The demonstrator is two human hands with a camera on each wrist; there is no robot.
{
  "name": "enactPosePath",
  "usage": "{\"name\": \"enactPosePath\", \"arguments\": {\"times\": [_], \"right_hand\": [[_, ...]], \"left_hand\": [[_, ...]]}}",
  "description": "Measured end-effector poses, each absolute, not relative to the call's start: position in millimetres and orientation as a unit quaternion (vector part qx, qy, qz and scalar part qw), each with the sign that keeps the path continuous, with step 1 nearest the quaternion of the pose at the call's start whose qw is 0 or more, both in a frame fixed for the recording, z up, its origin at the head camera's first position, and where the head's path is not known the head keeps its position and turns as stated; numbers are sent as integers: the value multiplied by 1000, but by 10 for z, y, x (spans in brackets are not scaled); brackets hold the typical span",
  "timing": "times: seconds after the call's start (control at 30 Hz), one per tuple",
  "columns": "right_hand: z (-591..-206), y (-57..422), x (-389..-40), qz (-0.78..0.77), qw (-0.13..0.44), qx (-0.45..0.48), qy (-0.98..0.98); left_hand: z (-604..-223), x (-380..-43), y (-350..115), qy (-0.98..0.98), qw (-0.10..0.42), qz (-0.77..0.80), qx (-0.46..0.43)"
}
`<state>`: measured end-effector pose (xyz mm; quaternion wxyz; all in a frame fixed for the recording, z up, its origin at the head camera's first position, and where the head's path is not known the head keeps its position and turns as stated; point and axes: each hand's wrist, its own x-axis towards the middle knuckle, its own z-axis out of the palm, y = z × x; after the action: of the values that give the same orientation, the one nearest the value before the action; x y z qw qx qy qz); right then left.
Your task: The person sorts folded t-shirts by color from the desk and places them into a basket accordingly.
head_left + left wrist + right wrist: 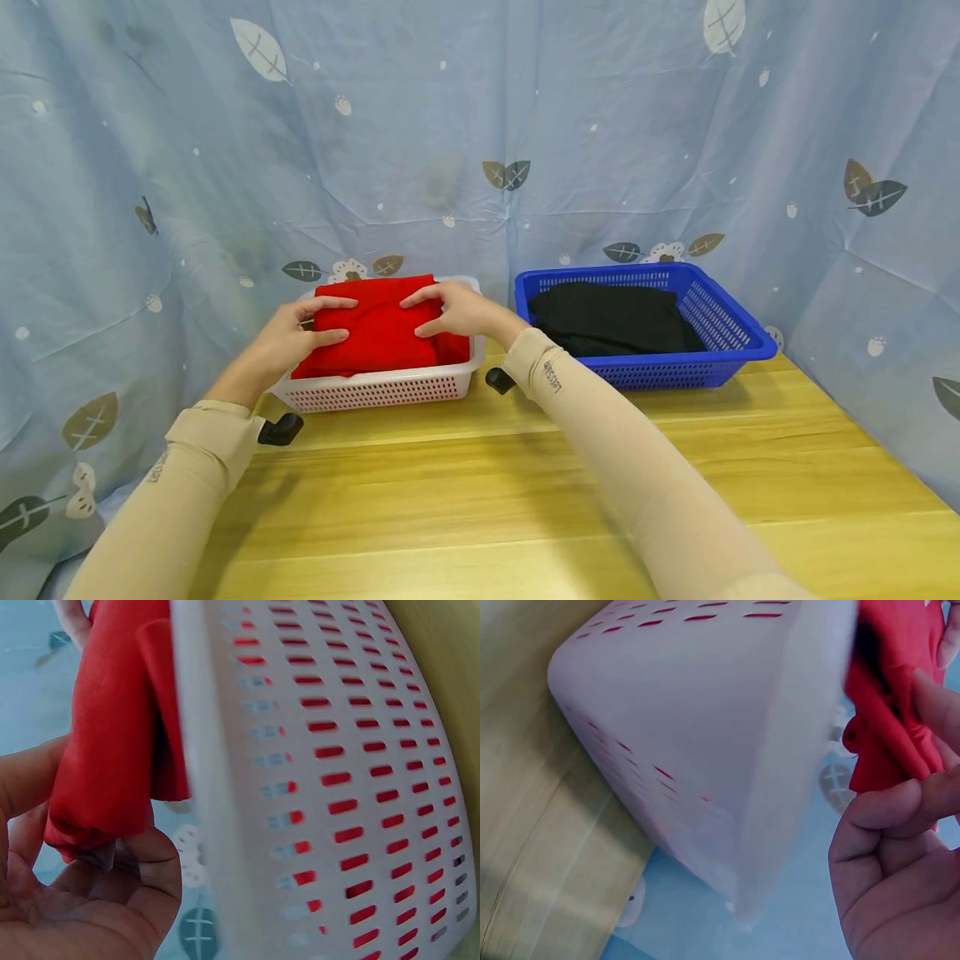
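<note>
A folded piece of red clothing [378, 321] sits at the top of a white plastic basket [382, 392], partly above its rim. My left hand [281, 340] grips its left end; in the left wrist view the fingers curl under the fold with the thumb on the other side. At the opposite end, my right hand [463, 312] pinches the layered edge between thumb and fingers, as the right wrist view shows. More red fabric [453, 348] lies lower in the basket on the right and shows through the slots.
To the right stands a blue plastic basket [652, 362] with folded black clothing [611, 317] inside. Both baskets rest on a wooden table [420, 500], close to a light blue leaf-print curtain [420, 133] behind them.
</note>
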<state>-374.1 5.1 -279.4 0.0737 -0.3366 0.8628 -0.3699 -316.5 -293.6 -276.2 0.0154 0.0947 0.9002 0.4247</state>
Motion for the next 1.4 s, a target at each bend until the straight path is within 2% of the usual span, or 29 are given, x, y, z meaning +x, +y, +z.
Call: {"name": "enactPosePath", "arguments": {"times": [0.2,0.6,1.0,1.17,1.4], "right_hand": [[-2885,-64,-3790,-333,74,-320,884],[-2952,-180,-3718,-277,142,-266,913],[-3029,-296,-3687,-210,143,-222,941],[-2996,-324,-3637,-189,140,-219,947],[-2988,-388,-3565,-133,92,-238,958]], "left_hand": [[-2875,-3260,-2921,911,26,404,84],[-3044,-3384,-2863,949,44,296,100],[-3116,-3420,-2882,960,56,243,128],[-3091,-3394,-2925,966,56,234,98],[-3082,-3389,-2933,974,37,216,60]]}}
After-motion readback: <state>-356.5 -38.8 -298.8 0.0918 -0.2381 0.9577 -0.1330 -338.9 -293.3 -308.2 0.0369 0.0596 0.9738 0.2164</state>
